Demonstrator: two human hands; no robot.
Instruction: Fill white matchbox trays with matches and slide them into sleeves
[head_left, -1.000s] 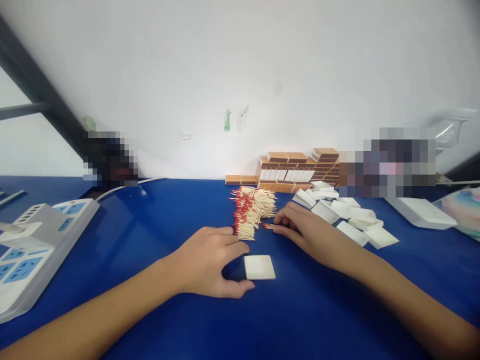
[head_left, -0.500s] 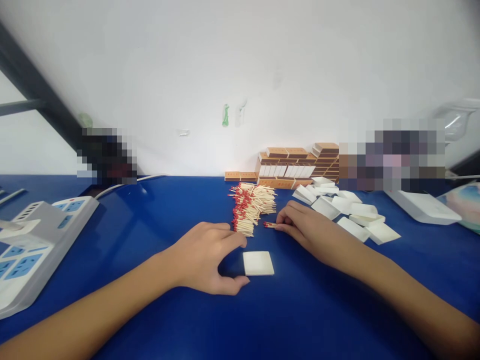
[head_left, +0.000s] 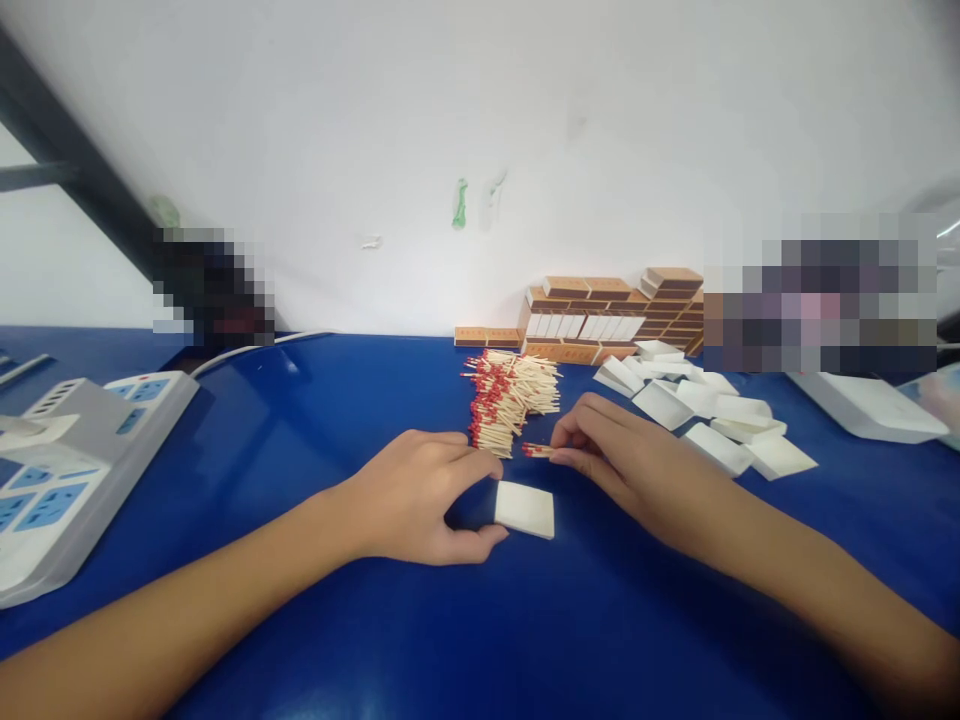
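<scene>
My left hand [head_left: 435,497] has its thumb and index finger curved round the left end of a white matchbox tray [head_left: 526,508]. The fingertips meet the tray's near and far edges as it lies on the blue table. Between thumb and fingers, my right hand [head_left: 600,445] pinches a few red-tipped matches [head_left: 536,451], heads pointing left, just above the table. Beyond both hands spreads a heap of loose matches [head_left: 502,400], most heads toward the left.
Several white trays [head_left: 724,410] lie scattered right of my right hand. Brown matchboxes [head_left: 585,320] are stacked against the wall. A power strip [head_left: 112,450] stands at left with a white cable [head_left: 247,348]. A white box [head_left: 870,405] sits far right; blurred patches hide the background.
My left fingers have closed in on the tray, which has turned slightly clockwise. My right hand has brought its matches a little nearer to the tray. The view has shifted slightly.
</scene>
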